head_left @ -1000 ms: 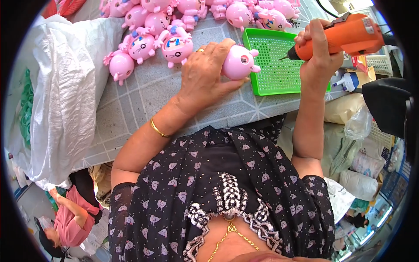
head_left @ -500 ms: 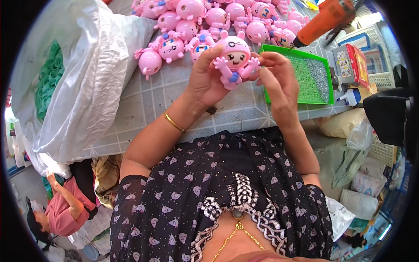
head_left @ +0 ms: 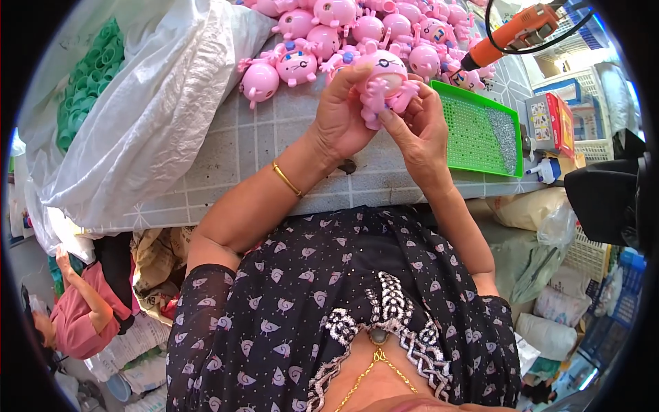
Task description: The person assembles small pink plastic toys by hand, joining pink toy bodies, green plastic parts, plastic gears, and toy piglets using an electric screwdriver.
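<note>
Found: the pink toy figure (head_left: 384, 64) is between both hands, above the table (head_left: 268, 154). The left hand (head_left: 343, 120) grips its head and side; the right hand (head_left: 425, 137) pinches its lower side, thumb against it. Changed: a second ago the right hand held the orange driver (head_left: 525, 29), now beyond that hand, out of grasp. Since then the figure has been turned over. Judgement: manual handling has replaced driver use.

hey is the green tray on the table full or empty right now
Partly full: small silvery pieces crowd the right end of the green tray, while its perforated floor shows through on the left.
</note>
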The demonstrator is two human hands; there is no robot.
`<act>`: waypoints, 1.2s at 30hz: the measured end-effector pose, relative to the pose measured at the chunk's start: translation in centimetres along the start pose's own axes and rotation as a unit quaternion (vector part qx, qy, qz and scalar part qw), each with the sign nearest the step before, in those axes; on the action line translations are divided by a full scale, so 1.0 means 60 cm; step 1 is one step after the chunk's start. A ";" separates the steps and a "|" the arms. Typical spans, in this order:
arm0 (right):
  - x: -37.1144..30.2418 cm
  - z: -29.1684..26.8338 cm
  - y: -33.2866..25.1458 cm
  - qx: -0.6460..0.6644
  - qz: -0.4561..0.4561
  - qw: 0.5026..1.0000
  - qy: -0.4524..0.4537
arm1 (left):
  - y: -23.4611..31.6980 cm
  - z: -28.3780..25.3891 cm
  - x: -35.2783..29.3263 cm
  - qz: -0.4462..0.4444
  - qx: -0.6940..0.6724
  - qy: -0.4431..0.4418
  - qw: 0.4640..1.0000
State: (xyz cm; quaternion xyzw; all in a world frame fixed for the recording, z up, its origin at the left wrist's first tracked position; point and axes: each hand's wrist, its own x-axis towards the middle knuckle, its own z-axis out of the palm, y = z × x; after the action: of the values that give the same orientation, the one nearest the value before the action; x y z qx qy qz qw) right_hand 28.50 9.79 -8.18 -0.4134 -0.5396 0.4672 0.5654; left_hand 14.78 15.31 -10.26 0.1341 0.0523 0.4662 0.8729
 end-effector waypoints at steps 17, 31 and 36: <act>-0.007 0.029 -0.032 0.043 0.008 0.999 -0.010 | 0.026 0.041 -0.017 0.052 0.078 0.011 0.996; 0.122 0.140 -0.238 -0.180 -0.188 0.942 -0.211 | 0.111 0.063 -0.224 0.116 0.153 0.104 0.976; 0.236 0.351 -0.251 -0.222 -0.318 0.848 -0.362 | 0.086 0.027 -0.243 0.098 0.141 0.203 0.964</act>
State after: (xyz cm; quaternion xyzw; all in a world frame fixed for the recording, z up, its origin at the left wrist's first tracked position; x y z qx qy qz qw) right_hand 8.50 19.46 11.20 -0.1356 -0.8972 0.2463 0.3405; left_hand 2.84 5.64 -7.77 0.1632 0.2805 0.5547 0.7662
